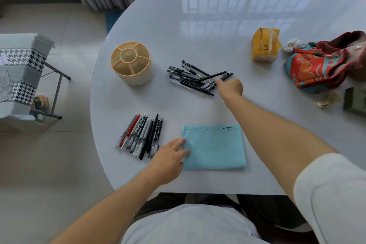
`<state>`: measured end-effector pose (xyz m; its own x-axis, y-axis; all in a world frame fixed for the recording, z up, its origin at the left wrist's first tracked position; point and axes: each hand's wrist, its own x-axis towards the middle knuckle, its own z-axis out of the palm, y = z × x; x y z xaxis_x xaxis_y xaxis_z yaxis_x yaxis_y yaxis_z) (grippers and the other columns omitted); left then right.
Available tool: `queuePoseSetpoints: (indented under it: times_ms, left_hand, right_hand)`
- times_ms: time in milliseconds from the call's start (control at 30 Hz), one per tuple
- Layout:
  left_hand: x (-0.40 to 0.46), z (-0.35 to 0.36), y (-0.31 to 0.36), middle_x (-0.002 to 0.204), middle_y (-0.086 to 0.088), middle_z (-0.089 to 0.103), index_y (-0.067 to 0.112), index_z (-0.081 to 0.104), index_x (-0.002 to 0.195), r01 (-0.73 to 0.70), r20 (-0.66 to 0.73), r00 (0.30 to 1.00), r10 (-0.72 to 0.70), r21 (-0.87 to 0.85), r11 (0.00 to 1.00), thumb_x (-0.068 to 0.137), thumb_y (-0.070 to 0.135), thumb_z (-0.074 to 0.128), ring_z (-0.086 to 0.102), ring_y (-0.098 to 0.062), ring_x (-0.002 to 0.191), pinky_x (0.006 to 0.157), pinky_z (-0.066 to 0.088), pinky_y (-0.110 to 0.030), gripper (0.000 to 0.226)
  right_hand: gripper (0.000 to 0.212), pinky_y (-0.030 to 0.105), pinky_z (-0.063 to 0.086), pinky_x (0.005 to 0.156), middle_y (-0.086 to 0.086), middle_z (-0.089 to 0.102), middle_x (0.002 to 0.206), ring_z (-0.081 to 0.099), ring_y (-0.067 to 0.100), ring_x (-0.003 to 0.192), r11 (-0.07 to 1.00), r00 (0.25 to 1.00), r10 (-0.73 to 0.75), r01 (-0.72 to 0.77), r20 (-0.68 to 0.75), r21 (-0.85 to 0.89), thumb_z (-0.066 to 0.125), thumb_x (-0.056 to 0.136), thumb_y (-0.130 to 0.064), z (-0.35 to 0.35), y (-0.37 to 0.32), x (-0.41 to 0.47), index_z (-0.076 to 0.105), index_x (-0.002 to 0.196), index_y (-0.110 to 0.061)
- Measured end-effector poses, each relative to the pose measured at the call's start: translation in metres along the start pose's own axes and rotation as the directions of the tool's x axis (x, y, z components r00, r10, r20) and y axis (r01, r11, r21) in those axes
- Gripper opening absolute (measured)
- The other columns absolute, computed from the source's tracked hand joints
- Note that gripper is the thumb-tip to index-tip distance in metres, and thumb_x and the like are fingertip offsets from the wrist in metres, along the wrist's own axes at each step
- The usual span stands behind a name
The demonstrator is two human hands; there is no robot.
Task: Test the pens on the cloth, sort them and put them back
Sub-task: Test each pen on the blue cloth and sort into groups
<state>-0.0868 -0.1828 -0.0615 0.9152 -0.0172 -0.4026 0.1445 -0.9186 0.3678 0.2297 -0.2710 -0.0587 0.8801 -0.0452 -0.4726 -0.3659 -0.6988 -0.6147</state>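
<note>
The right hand (pixel 230 86) reaches to the frame's middle, its fingers curled at the right end of the black pen pile (pixel 196 78). The fingertips meet the top pens, but the back of the hand hides them, so whether they actually pinch one cannot be told. The pile lies crisscrossed, and single pens in it are hard to separate.

The left hand (pixel 171 156) lies lower centre, fingers straight and spread, pressing flat on the left edge of the blue cloth (pixel 214 147). The cloth lies flat near the table's (pixel 198 31) front edge and carries thin dark pen strokes along its top edge.

Just left of that hand, a second group of pens (pixel 141 134) lies side by side, some patterned, one red; the hand covers one tip.

The round tan holder (pixel 131 63), divided into compartments, stands upright left of the pile, showing no pens inside.

At upper right sit a yellow pack (pixel 265 46) and a red patterned bag (pixel 324 61), cut off by the frame's right edge.
</note>
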Motion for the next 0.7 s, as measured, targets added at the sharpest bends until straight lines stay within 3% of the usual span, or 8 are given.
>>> queuePoseSetpoints:
  times_ms: [67,167,300,433,533,700]
  left_hand:
    - [0.0,0.001,-0.003,0.163,-0.004,0.023,0.027,0.047,0.146,-0.014,0.01,1.0,0.013,0.007,1.0,0.094,0.027,0.05,0.019,-0.023,0.149,0.119,0.029,-0.043,0.052]
    - [0.001,0.001,-0.008,0.163,-0.004,0.022,0.029,0.045,0.147,-0.041,0.022,0.999,0.04,0.023,0.999,0.094,0.029,0.05,0.018,-0.024,0.149,0.12,0.028,-0.043,0.053]
    - [0.003,-0.003,-0.014,0.162,-0.003,0.024,0.03,0.047,0.145,-0.084,0.031,0.996,0.083,0.026,0.996,0.093,0.031,0.051,0.02,-0.024,0.147,0.12,0.029,-0.042,0.052]
    - [0.009,-0.015,-0.016,0.158,-0.002,0.032,0.027,0.054,0.14,-0.099,0.06,0.993,0.1,-0.019,0.995,0.094,0.032,0.052,0.027,-0.025,0.14,0.118,0.029,-0.04,0.047]
    - [0.016,-0.029,-0.017,0.147,0.0,0.046,0.025,0.06,0.133,-0.059,0.063,0.995,0.073,-0.2,0.978,0.097,0.032,0.054,0.035,-0.023,0.134,0.115,0.031,-0.036,0.037]
    - [0.02,-0.047,-0.022,0.124,0.013,0.059,0.028,0.05,0.125,0.047,0.033,0.999,-0.036,-0.452,0.891,0.099,0.041,0.054,0.059,-0.007,0.102,0.09,0.05,-0.033,0.029]
  right_hand:
    - [0.043,0.033,0.047,0.066,0.011,0.065,0.094,0.06,0.028,0.08,0.996,0.997,0.078,-0.078,0.018,0.036,0.08,0.085,-0.042,0.007,0.0,0.007,0.06,0.089,-0.004]
    - [0.036,0.03,0.047,0.056,0.01,0.071,0.094,0.064,0.026,0.074,0.954,0.973,0.216,-0.228,0.086,0.193,0.083,0.081,-0.031,0.012,0.002,0.012,0.071,0.1,-0.002]
    - [0.009,0.017,0.028,0.037,0.005,0.061,0.066,0.039,0.012,0.033,0.87,0.945,0.305,-0.328,0.12,0.368,0.07,0.08,-0.015,0.002,-0.002,-0.006,0.068,0.075,-0.008]
    - [0.01,0.02,0.029,0.039,0.006,0.059,0.061,0.041,0.012,0.039,0.856,0.977,0.164,-0.21,0.138,0.472,0.06,0.079,-0.013,-0.016,0.014,-0.051,0.061,0.071,-0.008]
    - [0.009,0.023,0.034,0.04,0.005,0.06,0.059,0.045,0.014,0.044,0.881,0.979,0.004,-0.099,0.202,0.462,0.058,0.081,-0.013,-0.021,0.044,-0.098,0.057,0.072,-0.014]
    - [0.009,0.03,0.046,0.048,0.012,0.065,0.065,0.055,0.021,0.052,0.894,0.937,-0.088,-0.076,0.339,0.442,0.062,0.081,-0.019,-0.024,0.085,-0.165,0.065,0.079,-0.012]
